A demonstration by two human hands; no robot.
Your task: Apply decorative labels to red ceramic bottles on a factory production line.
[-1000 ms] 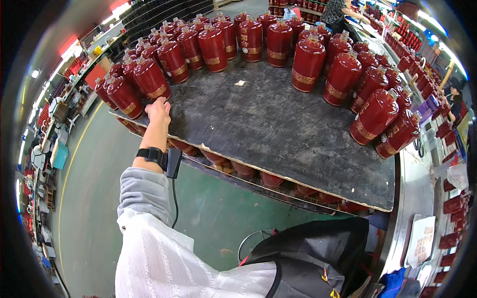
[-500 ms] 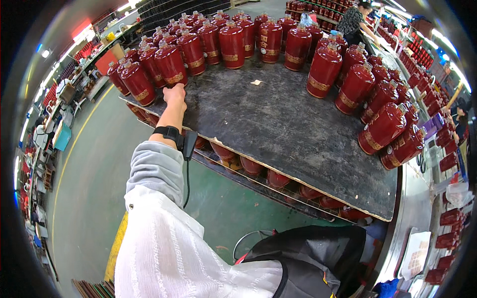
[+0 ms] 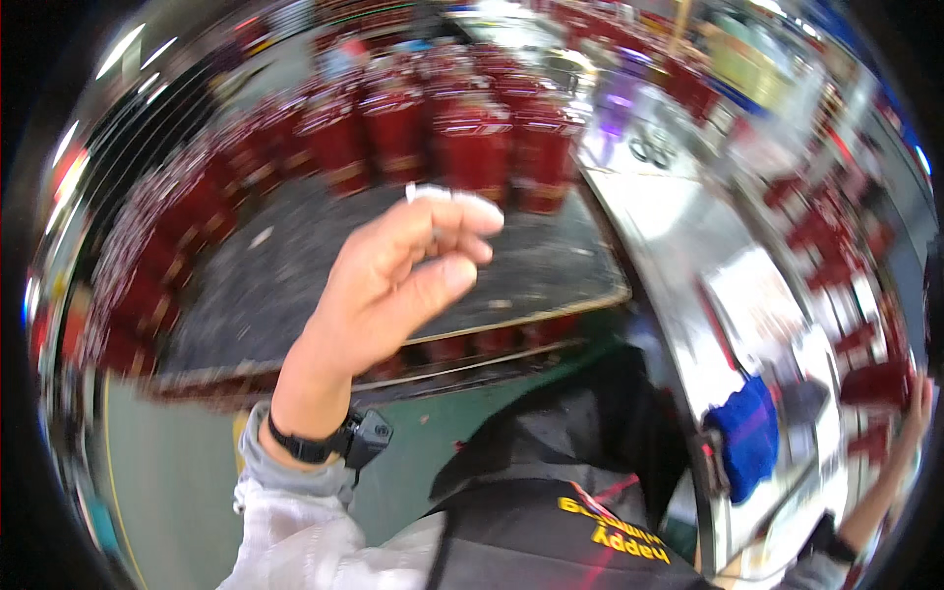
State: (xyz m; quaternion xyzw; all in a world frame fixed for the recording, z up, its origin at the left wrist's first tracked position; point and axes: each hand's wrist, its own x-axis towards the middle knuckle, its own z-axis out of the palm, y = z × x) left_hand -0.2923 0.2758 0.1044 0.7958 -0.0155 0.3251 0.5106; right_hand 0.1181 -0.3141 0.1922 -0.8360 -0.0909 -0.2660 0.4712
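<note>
Here, nearest first:
Apron: a dark apron with a yellow mark fills the lower middle, right below the camera.
Left hand: the left hand is raised in mid-air over the near edge of the dark board, palm turned toward the camera, wrist strapped with a black band.
Fingers: curled in together, thumb laid under the fingertips; the grasp is pinched on a small white piece.
White piece: blurred; it sticks out above the fingertips, its long axis roughly level, left to right. Its ends cannot be told apart.
Right hand: the right hand is at the far right rim, by the red cylinders there; blur hides whether it is spread or closed.
Room: open air around the left hand; green floor below it, a metal bench with a blue cloth to the right.
Board edge: the board's near edge runs just beyond the wrist, with more red shapes under it.
Far: red cylinders stand upright in rows along the board's far and left sides, its middle bare.
</note>
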